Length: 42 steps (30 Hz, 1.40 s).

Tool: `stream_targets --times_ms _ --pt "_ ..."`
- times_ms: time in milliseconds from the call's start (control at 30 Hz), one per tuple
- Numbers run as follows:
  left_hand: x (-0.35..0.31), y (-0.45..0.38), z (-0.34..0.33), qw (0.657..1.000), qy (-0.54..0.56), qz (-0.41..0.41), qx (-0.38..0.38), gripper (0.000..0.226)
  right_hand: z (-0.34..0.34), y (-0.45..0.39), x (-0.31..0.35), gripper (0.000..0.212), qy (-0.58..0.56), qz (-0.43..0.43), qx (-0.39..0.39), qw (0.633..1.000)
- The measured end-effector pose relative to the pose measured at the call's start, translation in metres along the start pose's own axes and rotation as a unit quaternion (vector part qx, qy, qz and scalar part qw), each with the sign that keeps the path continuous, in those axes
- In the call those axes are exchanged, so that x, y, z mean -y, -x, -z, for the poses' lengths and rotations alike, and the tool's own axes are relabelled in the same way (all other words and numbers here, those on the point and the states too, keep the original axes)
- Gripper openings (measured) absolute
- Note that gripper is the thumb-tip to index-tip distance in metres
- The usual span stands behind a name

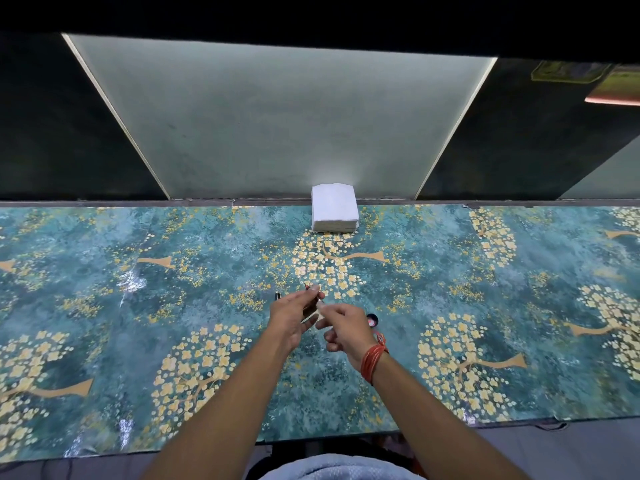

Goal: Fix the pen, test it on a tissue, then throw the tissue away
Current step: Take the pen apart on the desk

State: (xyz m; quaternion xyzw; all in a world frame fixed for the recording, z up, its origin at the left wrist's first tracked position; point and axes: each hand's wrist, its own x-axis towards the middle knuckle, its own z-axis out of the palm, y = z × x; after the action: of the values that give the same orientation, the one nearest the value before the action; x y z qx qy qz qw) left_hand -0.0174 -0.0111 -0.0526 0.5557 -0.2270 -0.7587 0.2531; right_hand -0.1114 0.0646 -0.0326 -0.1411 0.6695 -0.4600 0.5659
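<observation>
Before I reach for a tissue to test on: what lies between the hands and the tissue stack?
In the head view, only bare patterned tabletop lies between the hands and the tissue stack.

Long table (104, 306) covered in glossy teal sheet printed with gold blossom trees, glare spots on left. Behind it, frosted pale panel (277, 126) with light trim, flanked by dark panels (69, 133). Top of view black. Coloured stickers (568, 71) upper right, blurred. Grey floor strip along near edge.

Teal table (104, 306) with gold blossom pattern, white tissue stack (334, 208) at far edge, small round cap (372, 320) near centre
</observation>
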Motion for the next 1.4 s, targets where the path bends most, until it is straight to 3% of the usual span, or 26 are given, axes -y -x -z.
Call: stream_targets --times_ms 167,300,367,433,567,667,767,833,900,1000,1067,1167,1300,1333,1367,1400 --pt "0.001 0.0 0.0 1.0 0.001 0.004 0.001 0.012 0.004 0.0 -0.001 0.011 0.043 0.045 -0.019 0.998" --pt "0.003 0.0 0.001 1.0 0.004 0.009 0.005 0.01 0.004 0.002 0.001 0.023 -0.001 0.013 -0.013 1.0" --pt "0.004 0.001 0.002 1.0 0.0 0.008 0.008 0.013 0.005 0.001 0.0 0.013 0.021 0.035 -0.022 0.999" --pt "0.004 0.0 0.003 1.0 -0.002 0.008 0.003 0.017 0.004 0.002 -0.001 0.02 0.038 0.048 -0.034 0.998" --pt "0.005 0.001 0.004 1.0 -0.004 0.014 -0.002 0.013 0.005 0.004 0.001 0.02 -0.006 -0.011 -0.006 1.0" --pt "0.005 0.001 0.002 1.0 0.001 0.017 -0.007 0.017 0.007 0.005 -0.001 0.011 0.028 0.034 -0.027 0.999" --pt "0.001 -0.005 0.01 0.998 0.029 0.011 -0.046 0.018 0.014 0.005 -0.004 0.014 0.048 0.069 -0.049 0.995" --pt "-0.002 -0.01 0.023 0.993 0.007 -0.029 -0.11 0.024 0.018 0.005 -0.004 0.012 0.052 0.069 -0.051 0.995" --pt "-0.002 -0.011 0.037 0.97 -0.099 -0.101 -0.196 0.028 0.021 0.006 -0.003 0.01 0.059 0.07 -0.056 0.994" --pt "-0.003 -0.008 0.056 0.897 -0.298 -0.149 -0.291 0.022 0.022 0.008 -0.001 0.008 0.079 0.081 -0.065 0.991" --pt "-0.001 -0.012 0.068 0.86 -0.401 -0.141 -0.283 0.021 0.022 0.008 -0.001 0.007 0.109 0.097 -0.08 0.986" --pt "-0.002 -0.016 0.072 0.835 -0.468 -0.125 -0.261 0.024 0.02 0.006 -0.001 0.008 0.162 0.125 -0.103 0.973" --pt "0.002 -0.008 0.046 0.782 -0.512 -0.198 -0.295 0.039 0.02 0.008 0.005 0.006 0.299 0.19 -0.113 0.928" --pt "0.004 -0.007 0.037 0.795 -0.494 -0.233 -0.263 0.038 0.02 0.008 0.008 0.006 0.374 0.225 -0.118 0.892" --pt "0.007 -0.006 0.029 0.835 -0.451 -0.243 -0.201 0.035 0.019 0.008 0.012 0.008 0.452 0.258 -0.118 0.846" --pt "0.009 -0.005 0.019 0.897 -0.374 -0.2 -0.126 0.033 0.016 0.008 0.017 0.01 0.524 0.278 -0.11 0.798"
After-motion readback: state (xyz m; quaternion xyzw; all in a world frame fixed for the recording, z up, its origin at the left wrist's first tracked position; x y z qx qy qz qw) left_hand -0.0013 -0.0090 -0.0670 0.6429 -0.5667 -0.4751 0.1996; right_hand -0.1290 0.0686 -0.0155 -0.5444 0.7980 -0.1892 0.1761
